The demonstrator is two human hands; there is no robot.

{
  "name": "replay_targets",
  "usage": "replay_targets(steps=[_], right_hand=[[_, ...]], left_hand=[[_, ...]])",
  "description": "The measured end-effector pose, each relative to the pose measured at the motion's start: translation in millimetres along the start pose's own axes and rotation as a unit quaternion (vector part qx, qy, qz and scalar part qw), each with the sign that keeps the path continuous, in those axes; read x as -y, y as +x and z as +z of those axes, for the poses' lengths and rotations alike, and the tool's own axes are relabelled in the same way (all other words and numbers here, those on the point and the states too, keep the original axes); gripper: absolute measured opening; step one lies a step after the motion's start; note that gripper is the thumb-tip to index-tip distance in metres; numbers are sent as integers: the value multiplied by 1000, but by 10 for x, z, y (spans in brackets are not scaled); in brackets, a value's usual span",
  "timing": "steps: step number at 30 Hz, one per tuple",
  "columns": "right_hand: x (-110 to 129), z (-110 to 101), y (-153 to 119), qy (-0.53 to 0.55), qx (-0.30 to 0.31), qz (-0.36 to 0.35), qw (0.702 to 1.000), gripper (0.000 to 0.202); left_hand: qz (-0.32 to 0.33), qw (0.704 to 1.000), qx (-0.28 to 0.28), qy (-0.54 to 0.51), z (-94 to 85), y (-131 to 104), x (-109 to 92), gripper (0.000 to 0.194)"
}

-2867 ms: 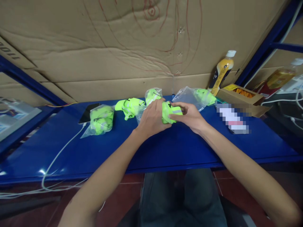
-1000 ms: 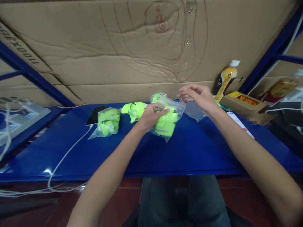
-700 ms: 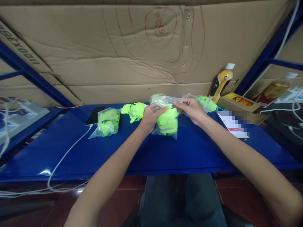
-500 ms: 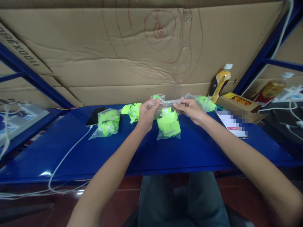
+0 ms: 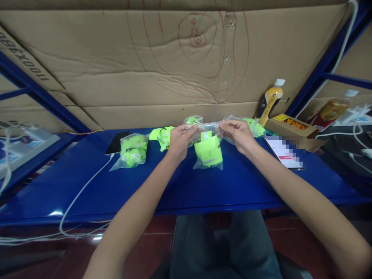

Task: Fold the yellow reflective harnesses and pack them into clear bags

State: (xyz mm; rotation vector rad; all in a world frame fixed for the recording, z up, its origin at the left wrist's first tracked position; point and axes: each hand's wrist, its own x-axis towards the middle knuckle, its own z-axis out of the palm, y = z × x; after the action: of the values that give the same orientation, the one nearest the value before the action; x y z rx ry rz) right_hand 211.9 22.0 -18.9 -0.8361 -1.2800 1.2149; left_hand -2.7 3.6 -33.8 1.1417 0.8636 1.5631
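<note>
A clear plastic bag (image 5: 208, 151) with a folded neon-yellow item inside hangs upright between my hands. My left hand (image 5: 180, 140) pinches the left end of its top edge. At the right end of that edge, my right hand (image 5: 236, 133) has thumb and fingers closed on the plastic. Loose neon-yellow material (image 5: 161, 136) lies just left of my left hand. Another bagged neon item (image 5: 133, 150) rests farther left. Behind my right hand is one more neon bag (image 5: 253, 127), and part of another (image 5: 193, 120) shows behind the held one.
A black phone (image 5: 117, 142) with a white cable lies at the left on the blue table (image 5: 203, 193). To the right are a drink bottle (image 5: 271, 101), an open cardboard box (image 5: 290, 130) and a device with a lit screen (image 5: 285, 153). Cardboard (image 5: 116, 50) stands behind.
My right hand has slid slightly right along the top edge, so my hands are a little farther apart. The held bag has shifted slightly right.
</note>
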Motion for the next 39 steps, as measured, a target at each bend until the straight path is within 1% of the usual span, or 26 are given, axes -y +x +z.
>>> replay_targets(steps=[2, 4, 8, 10, 14, 16, 19, 21, 23, 25, 27, 29, 32, 34, 36, 39], right_hand=[[-8, 22, 7, 3, -20, -13, 1000, 37], [-7, 38, 21, 3, -25, -10, 1000, 35], [3, 53, 47, 0, 11, 36, 999, 37], [-4, 61, 50, -2, 20, 38, 999, 39], [-31, 94, 41, 2, -5, 21, 1000, 38], [-42, 114, 43, 7, -6, 32, 999, 38], [-64, 147, 63, 14, 8, 49, 999, 39], [-80, 171, 76, 18, 2, 38, 999, 38], [-87, 199, 81, 21, -9, 22, 1000, 36], [-80, 233, 76, 20, -3, 21, 1000, 37], [-61, 275, 68, 19, 18, 36, 999, 39], [-41, 322, 64, 18, 34, 45, 998, 40], [-22, 388, 70, 16, 33, 38, 999, 38], [-14, 421, 76, 21, 15, 36, 999, 36], [-4, 442, 76, 28, 3, 45, 999, 35], [12, 470, 67, 54, 18, 77, 995, 36]], left_hand=[[-4, 1000, 5, -5, -4, 1, -8, 41], [7, 1000, 6, -9, -2, -7, -14, 42], [38, 999, -11, -8, 13, -28, -11, 42], [37, 999, -11, -11, 15, -25, -3, 44], [10, 1000, -5, -22, 9, -3, 8, 47], [17, 1000, -5, -25, 7, -2, 7, 44], [44, 999, -9, -22, 14, -16, 2, 40], [46, 999, -10, -20, 23, -21, 4, 40], [33, 999, -4, -19, 30, -21, 11, 41], [27, 1000, 0, -10, 34, -20, 21, 39], [44, 999, -1, 5, 34, -25, 27, 31], [79, 996, -10, 28, 32, -33, 28, 24], [115, 991, -27, 58, 28, -43, 25, 21], [113, 992, -27, 53, 25, -42, 23, 21], [101, 994, -14, 37, 25, -38, 20, 21], [87, 996, 2, 21, 32, -33, 6, 24]])
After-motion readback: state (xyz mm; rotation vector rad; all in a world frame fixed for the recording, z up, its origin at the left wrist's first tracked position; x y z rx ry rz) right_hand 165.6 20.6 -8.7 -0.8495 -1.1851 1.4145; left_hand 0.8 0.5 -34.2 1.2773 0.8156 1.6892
